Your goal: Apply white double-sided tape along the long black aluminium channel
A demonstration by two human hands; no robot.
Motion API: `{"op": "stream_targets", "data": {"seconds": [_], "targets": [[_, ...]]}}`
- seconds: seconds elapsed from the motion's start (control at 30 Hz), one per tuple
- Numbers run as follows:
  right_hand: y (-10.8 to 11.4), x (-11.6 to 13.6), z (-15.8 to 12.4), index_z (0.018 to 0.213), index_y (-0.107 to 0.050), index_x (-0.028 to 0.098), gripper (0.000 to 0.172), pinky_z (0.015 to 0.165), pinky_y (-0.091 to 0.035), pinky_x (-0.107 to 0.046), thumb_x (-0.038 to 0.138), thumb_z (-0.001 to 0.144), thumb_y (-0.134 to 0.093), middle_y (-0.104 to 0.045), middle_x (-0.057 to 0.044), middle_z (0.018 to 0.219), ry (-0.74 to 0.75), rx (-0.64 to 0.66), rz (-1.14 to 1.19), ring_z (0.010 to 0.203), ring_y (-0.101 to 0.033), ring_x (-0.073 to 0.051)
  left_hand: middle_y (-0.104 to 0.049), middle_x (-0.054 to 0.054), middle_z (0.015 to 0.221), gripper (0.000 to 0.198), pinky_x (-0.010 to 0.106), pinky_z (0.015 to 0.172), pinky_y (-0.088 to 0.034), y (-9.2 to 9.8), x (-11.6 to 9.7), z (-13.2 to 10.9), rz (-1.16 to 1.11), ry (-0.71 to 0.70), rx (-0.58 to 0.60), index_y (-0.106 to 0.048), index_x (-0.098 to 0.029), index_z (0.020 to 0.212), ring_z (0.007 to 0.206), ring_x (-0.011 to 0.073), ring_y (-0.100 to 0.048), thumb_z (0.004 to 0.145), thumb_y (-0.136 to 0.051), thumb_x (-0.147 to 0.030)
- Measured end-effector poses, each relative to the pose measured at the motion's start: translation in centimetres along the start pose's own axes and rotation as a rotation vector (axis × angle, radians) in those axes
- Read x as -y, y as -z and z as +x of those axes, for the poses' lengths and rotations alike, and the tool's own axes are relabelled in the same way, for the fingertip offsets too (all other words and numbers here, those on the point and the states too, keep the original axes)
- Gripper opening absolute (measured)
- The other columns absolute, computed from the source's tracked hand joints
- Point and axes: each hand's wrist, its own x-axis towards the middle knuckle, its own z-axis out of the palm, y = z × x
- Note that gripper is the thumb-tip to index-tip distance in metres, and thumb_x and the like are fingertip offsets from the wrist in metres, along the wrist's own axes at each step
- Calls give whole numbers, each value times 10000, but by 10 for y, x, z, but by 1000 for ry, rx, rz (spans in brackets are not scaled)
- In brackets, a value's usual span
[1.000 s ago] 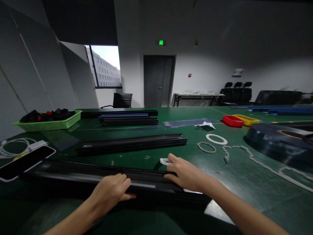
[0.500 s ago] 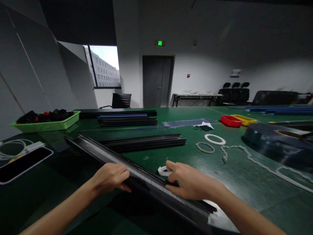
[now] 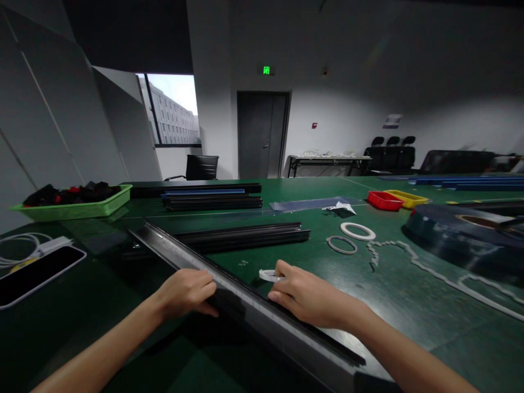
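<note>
A long black channel-shaped profile (image 3: 245, 292) slants across the front of the table, from far left to near right. A pale strip runs along its inner face. My left hand (image 3: 186, 295) is closed on the profile's near edge, with the thumb beneath. My right hand (image 3: 305, 292) grips a small roll of white tape (image 3: 268, 275) at the profile's far side. Its lower fingers are at the far edge; whether they press on it I cannot tell. Part of the roll is hidden behind the fingers.
Black profiles (image 3: 245, 237) lie behind the held one, with more stacked farther back. Two tape rings (image 3: 357, 231), a curly pale strip (image 3: 434, 278) and a large dark roll (image 3: 442, 234) are at right. At left are a phone (image 3: 41, 275) and a green basket (image 3: 82, 210).
The profile has turned slightly, its far end shifting right and its inner face tipping more into view. My right hand and the tape roll have moved a little left and up.
</note>
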Motion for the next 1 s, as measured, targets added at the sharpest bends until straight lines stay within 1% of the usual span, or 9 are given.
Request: {"op": "stream_targets", "data": {"seconds": [0.07, 0.13, 0.23, 0.33, 0.43, 0.6, 0.7, 0.87, 1.0], "targets": [[-2, 0, 4, 1074, -619, 214, 312, 749, -407, -289, 296, 913, -364, -475, -67, 933, 31, -59, 4, 836, -497, -155, -513, -3, 636, 373, 272, 503, -281, -3, -1, -3, -23, 28, 7, -486, -178, 675, 565, 140, -459, 840, -459, -511], [-5, -2, 9, 1263, -485, 271, 384, 794, -400, -301, 228, 889, -411, -464, -76, 1004, 85, -105, -22, 907, -480, -166, -515, 9, 661, 405, 272, 523, -300, -6, -2, -6, -68, 67, 15, -496, -175, 691, 594, 149, -466, 838, -429, -547], [-14, -8, 15, 1334, -384, 349, 502, 793, -386, -307, 194, 862, -456, -453, -78, 1065, 171, -124, -116, 933, -458, -178, -515, 25, 706, 464, 281, 567, -330, -10, -5, -8, -144, 154, 30, -510, -174, 717, 631, 161, -464, 856, -335, -581], [-23, -14, 21, 1329, -361, 413, 459, 738, -369, -278, 226, 911, -385, -465, -53, 1025, 238, -129, -213, 848, -451, -153, -518, 42, 757, 500, 312, 627, -353, -10, -9, -6, -177, 238, 46, -524, -175, 746, 681, 181, -458, 878, -250, -572], [-29, -17, 26, 1298, -388, 442, 409, 682, -342, -259, 256, 941, -316, -472, -28, 948, 278, -134, -303, 758, -434, -133, -514, 49, 786, 521, 358, 694, -366, -9, -14, -2, -185, 322, 35, -537, -176, 770, 736, 204, -452, 871, -232, -586], [-28, -17, 27, 1249, -458, 371, 355, 633, -316, -270, 274, 937, -319, -484, -36, 892, 288, -145, -437, 687, -402, -138, -523, 93, 983, 490, 432, 833, -360, -11, -22, 1, -150, 496, -40, -558, -168, 933, 942, 259, -445, 851, -316, -587], [-24, -16, 24, 1226, -477, 328, 342, 653, -324, -279, 238, 933, -324, -496, -51, 916, 298, -161, -479, 719, -413, -146, -489, 115, 1109, 484, 468, 915, -333, -14, -26, 4, -128, 585, -68, -537, -175, 1075, 1085, 295, -394, 840, -377, -568], [-20, -13, 20, 1168, -508, 282, 292, 660, -321, -286, 238, 928, -347, -505, -53, 920, 309, -162, -515, 751, -415, -153, -393, 126, 1273, 599, 490, 1012, -274, -18, -32, 8, -119, 679, -97, -374, -209, 1317, 1232, 319, -294, 825, -440, -545], [-23, -11, 19, 1069, -546, 258, 237, 659, -303, -294, 234, 926, -359, -510, -50, 921, 338, -176, -501, 781, -414, -157, -312, 129, 1356, 658, 496, 1032, -268, -18, -34, 7, -142, 713, -68, -242, -216, 1391, 1271, 315, -258, 839, -436, -516]]}}
